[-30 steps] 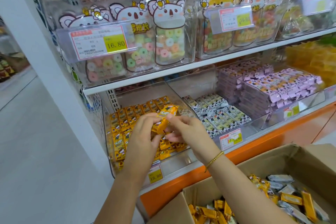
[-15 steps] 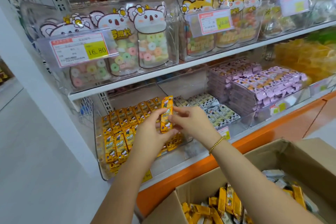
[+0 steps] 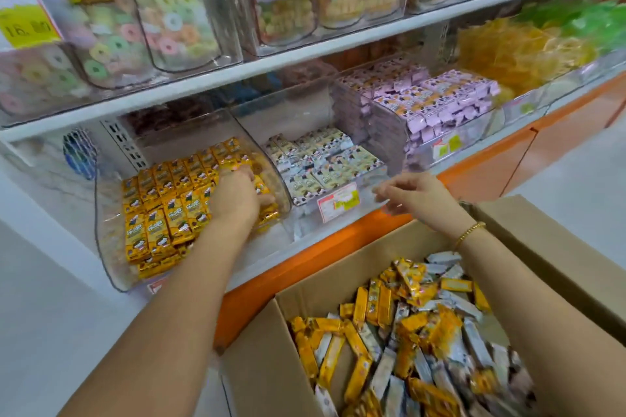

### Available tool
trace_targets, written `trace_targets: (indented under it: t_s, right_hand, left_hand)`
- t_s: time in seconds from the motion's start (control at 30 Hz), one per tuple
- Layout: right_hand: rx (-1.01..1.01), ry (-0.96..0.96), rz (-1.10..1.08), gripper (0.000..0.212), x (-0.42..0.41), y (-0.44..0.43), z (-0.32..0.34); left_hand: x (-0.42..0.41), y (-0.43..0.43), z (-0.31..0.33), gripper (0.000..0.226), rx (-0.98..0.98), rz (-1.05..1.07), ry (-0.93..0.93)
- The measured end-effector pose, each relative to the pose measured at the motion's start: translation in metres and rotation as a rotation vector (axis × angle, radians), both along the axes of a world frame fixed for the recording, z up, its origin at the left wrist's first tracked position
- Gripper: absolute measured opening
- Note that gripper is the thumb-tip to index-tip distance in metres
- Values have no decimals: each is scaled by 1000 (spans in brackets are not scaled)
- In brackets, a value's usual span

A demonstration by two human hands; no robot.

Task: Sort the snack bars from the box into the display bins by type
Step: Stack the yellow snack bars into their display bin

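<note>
A clear display bin (image 3: 101, 247) on the lower shelf holds rows of yellow snack bars (image 3: 162, 200). My left hand (image 3: 233, 200) reaches into its right side, fingers and thumb curled round a yellow bar (image 3: 261, 187) set down among the others. To the right, a second bin holds white snack bars (image 3: 321, 159). My right hand (image 3: 416, 196) hovers in front of that bin, fingers loosely curled and holding nothing. Below stands an open cardboard box (image 3: 257, 366) with mixed yellow and white bars (image 3: 406, 332).
A third bin holds stacked purple packets (image 3: 423, 101). Further right is yellow and green candy (image 3: 515, 47). The upper shelf (image 3: 305, 57) carries clear jars of ring sweets with price tags. An orange base (image 3: 508, 159) runs under the bins. Grey floor lies to the left.
Both hands held yellow bars together above the bin. My left hand has gone down into the yellow bin with a bar; my right hand has let go and drawn back to the right.
</note>
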State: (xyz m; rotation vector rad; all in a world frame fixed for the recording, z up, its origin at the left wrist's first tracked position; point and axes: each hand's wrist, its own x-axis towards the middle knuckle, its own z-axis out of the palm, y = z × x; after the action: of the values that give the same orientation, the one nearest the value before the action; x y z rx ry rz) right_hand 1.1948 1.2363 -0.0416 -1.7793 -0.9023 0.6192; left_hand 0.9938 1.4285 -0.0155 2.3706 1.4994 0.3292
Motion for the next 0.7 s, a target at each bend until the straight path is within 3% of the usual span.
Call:
trace_targets:
  t_s: [0.13,0.27,0.33,0.43,0.5,0.53,0.63,0.7]
  right_hand:
    - [-218,19,-74,19,30,-44,-62]
    - [-479,-88,-25,13,41,-80,-128]
    - [-620,-270,99,19,34,-89,-158]
    - [-783,-451,395,67,18,-98,-210]
    - [-865,-549,549,80,8,-104,-243]
    - [-894,-579,596,82,5,-107,-260]
    - [-909,-668,664,81,3,-115,-290]
    - [-855,-753,716,63,4,-115,-292]
  left_hand:
    - [-7,-9,6,45,39,79,59]
    - [-15,-78,-10,16,256,163,-353]
    - [-5,-127,-39,15,181,99,-459]
    - [16,-179,-110,17,-126,-1,-259]
    - [19,-199,-167,11,-323,-17,-76]
    - [17,-209,-195,10,-438,-16,-14]
    - [5,-239,-254,32,-719,-22,192]
    - [1,-253,-271,16,-804,-23,273]
